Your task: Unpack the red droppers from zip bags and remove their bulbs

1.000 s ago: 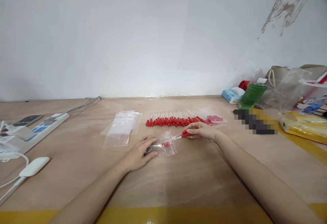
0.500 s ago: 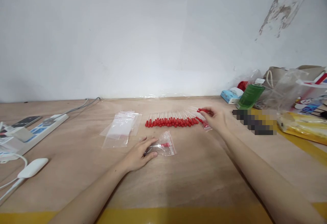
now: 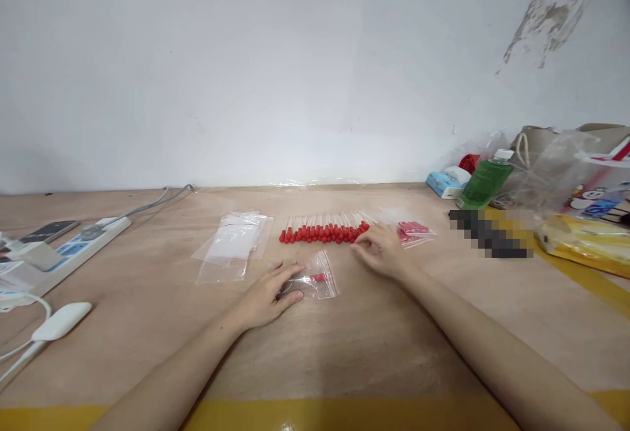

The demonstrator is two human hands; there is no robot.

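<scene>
A row of thin pale sticks with red tips (image 3: 322, 233) lies on the wooden table. My right hand (image 3: 381, 250) is at its right end, fingers curled in a pinch against the last red tips; what is between them is hidden. Beneath my left hand (image 3: 270, 293) lies a clear zip bag (image 3: 325, 287) with a red-tipped piece inside. The left fingers and thumb are spread, resting on the bag's left part. Just beyond my right hand are clear bags with red pieces (image 3: 413, 227) in them. A stack of flat clear zip bags (image 3: 231, 244) sits to the left of the row.
On the left are a power strip (image 3: 83, 250), a dark phone (image 3: 52, 231) and a white device (image 3: 62, 321) with cables. To the right stand a green bottle (image 3: 485, 185), a tissue pack (image 3: 445, 184) and a yellow package (image 3: 585, 241). A wall closes off the back.
My right hand has moved left and nearer, from the bags with red pieces to the row's right end. It has let go of the red piece it held. My left hand stays put.
</scene>
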